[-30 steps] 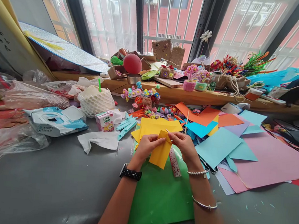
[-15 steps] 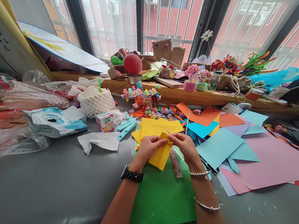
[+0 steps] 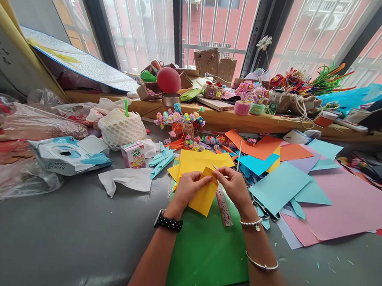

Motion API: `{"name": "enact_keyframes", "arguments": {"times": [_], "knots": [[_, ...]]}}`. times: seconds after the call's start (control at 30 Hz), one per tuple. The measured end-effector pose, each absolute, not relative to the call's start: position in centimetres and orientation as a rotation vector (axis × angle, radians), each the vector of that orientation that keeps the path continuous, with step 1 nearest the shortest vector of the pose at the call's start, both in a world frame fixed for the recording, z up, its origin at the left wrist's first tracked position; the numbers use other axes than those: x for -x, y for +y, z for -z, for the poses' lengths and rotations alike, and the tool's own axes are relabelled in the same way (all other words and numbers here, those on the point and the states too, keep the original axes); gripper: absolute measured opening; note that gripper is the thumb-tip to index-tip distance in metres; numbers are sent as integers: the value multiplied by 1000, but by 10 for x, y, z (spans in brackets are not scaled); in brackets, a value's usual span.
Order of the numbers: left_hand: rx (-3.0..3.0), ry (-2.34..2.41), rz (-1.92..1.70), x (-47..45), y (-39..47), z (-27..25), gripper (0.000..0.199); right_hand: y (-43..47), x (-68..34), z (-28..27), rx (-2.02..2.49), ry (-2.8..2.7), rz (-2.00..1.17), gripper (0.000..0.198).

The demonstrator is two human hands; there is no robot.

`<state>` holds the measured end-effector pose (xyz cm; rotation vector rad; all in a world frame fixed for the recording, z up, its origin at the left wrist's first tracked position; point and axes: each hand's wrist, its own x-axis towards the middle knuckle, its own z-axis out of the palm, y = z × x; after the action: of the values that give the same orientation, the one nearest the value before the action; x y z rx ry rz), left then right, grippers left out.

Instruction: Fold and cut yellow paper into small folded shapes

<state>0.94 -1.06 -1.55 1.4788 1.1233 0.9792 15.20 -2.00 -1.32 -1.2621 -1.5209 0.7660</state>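
Observation:
A folded-looking piece of yellow paper (image 3: 204,198) is held up at a tilt over a green mat (image 3: 206,259). My left hand (image 3: 185,190) grips it from the left, thumb on the near face. The fingers of my right hand (image 3: 235,188) are pinched at its upper right edge. A thin pointed tip (image 3: 214,166) shows by those fingers; the rest of it is hidden. Under the right hand lies a patterned ruler (image 3: 224,207), partly covered. Larger yellow sheets (image 3: 206,158) rest just beyond both hands.
Blue sheets (image 3: 280,187), a large pink sheet (image 3: 348,204) and scissors (image 3: 266,212) lie to the right. Leftward are a white tissue (image 3: 127,180), a small drink carton (image 3: 133,155) and a wet-wipes pack (image 3: 71,155). Crafted flowers (image 3: 181,120) stand at the back.
Both hands keep their hold on the yellow paper. The right wrist has shifted slightly left, and the scissors beside it show more. The view has moved a little.

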Motion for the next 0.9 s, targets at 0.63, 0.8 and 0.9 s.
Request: {"name": "enact_keyframes", "arguments": {"times": [0.63, 0.8, 0.9], "knots": [[-1648, 1189, -1002, -6, -9, 16, 41, -17, -143, 21, 1467, -2003, -15, 27], [-1585, 1171, -997, -7, -10, 13, 40, -17, -144, 20, 1480, -1974, -39, 34], [-1519, 1144, -1015, -7, -10, 13, 38, -18, -147, 17, 1440, -1879, -211, 37]]}}
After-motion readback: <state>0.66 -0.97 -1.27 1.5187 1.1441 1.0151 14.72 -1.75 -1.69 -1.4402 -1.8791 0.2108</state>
